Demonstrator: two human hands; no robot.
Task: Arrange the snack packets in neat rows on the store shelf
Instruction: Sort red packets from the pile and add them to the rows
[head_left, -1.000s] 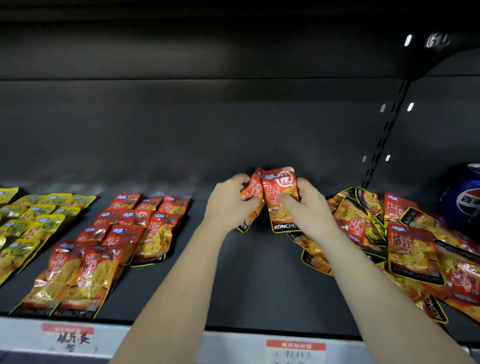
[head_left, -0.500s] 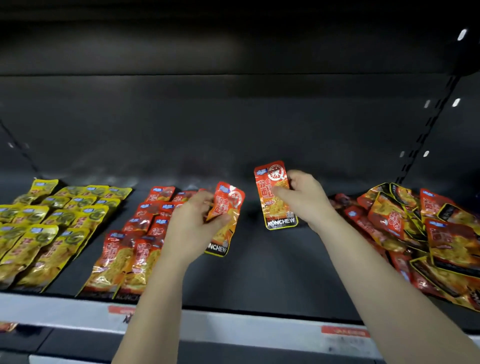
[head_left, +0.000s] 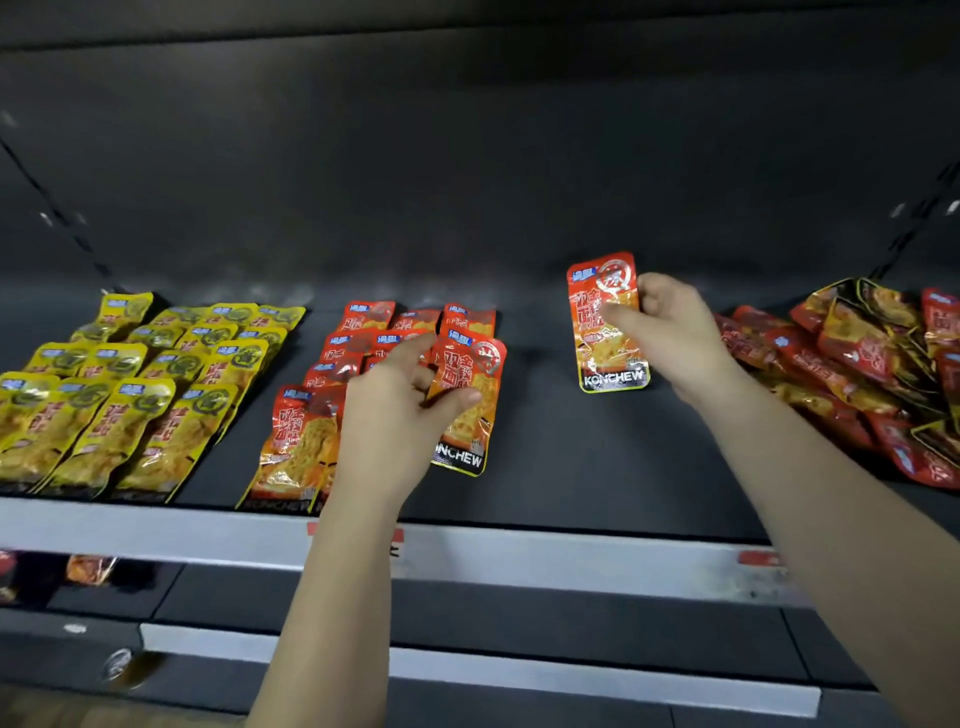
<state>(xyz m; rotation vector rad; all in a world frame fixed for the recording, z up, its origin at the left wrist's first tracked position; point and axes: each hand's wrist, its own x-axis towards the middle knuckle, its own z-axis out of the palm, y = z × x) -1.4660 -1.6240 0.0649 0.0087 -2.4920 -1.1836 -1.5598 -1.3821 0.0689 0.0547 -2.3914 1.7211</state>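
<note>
My left hand (head_left: 395, 410) pinches a red snack packet (head_left: 470, 410) between thumb and fingers, low over the right edge of the red packet rows (head_left: 363, 358) on the black shelf (head_left: 571, 467). My right hand (head_left: 670, 332) holds a second red packet (head_left: 602, 317) upright above the bare middle of the shelf. A loose heap of red packets (head_left: 857, 364) lies to the right of that hand.
Yellow packets (head_left: 130, 384) lie in rows at the left end of the shelf. A grey price rail (head_left: 571, 561) with red labels runs along the shelf front. A lower shelf with a few items sits beneath. The shelf's dark back wall stands close behind.
My left hand has carried its packet leftward and down to the red rows. The right hand keeps its packet raised. The view has shifted left, showing more yellow packets.
</note>
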